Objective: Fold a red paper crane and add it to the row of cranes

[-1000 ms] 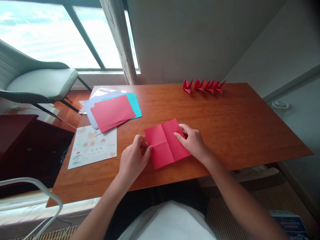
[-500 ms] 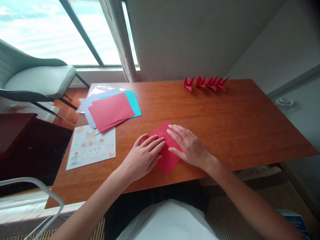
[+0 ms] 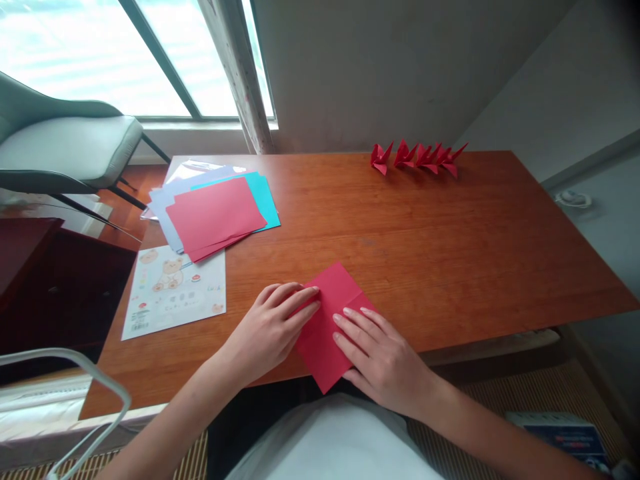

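Note:
A sheet of red paper (image 3: 333, 333) with crease lines lies turned cornerwise at the table's front edge, its near corner reaching past that edge. At its left side, my left hand (image 3: 273, 327) has its fingers bent over the paper's edge; the thumb is hidden. My right hand (image 3: 383, 357) rests on the right part of the sheet, fingers stretched out flat, with the thumb by the lower right edge.
Several folded red paper cranes (image 3: 427, 159) stand in a row at the table's back. On the left lies a pile of coloured sheets, red paper (image 3: 217, 217) on top and blue paper (image 3: 267, 203) beneath. A bear-printed sheet (image 3: 175, 290) is nearer me. A chair (image 3: 70, 147) stands beyond the wooden table (image 3: 475, 247).
The red paper has come closer to me, and its near corner now passes the table edge. My right hand has moved down with it; my left hand has shifted to the sheet's left edge.

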Demonstrator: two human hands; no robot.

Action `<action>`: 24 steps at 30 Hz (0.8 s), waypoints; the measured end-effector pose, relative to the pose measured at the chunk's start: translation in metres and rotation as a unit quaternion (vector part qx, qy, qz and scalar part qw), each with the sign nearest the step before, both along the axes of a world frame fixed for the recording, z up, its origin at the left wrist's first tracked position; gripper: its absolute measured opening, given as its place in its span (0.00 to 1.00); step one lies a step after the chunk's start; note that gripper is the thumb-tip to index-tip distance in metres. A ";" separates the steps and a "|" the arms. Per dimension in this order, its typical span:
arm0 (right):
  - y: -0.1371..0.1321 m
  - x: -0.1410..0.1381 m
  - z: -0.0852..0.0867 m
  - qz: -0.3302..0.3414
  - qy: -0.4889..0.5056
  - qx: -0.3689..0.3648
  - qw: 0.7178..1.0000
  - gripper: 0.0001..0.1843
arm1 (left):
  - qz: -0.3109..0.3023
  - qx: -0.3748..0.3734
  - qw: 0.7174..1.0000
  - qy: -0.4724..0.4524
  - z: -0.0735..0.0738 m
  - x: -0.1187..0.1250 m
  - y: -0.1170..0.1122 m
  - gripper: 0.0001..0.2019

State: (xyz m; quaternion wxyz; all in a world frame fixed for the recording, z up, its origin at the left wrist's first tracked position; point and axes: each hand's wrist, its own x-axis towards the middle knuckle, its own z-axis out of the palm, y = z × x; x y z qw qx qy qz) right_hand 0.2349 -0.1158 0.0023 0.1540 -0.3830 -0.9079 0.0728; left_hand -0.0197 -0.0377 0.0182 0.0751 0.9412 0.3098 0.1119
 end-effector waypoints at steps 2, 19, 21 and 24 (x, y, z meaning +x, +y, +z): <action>0.000 0.000 0.003 -0.001 0.023 0.008 1.000 0.18 | 0.001 -0.008 1.000 -0.009 -0.001 -0.002 0.000 0.20; 0.036 0.011 0.006 -0.093 0.232 -0.115 0.961 0.11 | 0.070 -0.080 0.984 -0.145 0.002 -0.006 0.001 0.26; 0.044 0.009 0.009 -0.141 0.248 -0.155 0.946 0.10 | 0.092 -0.052 0.981 -0.162 0.010 -0.001 -0.006 0.28; 0.059 0.006 0.013 -0.197 0.262 -0.233 0.916 0.11 | 0.089 0.033 0.987 -0.131 0.020 0.013 -0.021 0.31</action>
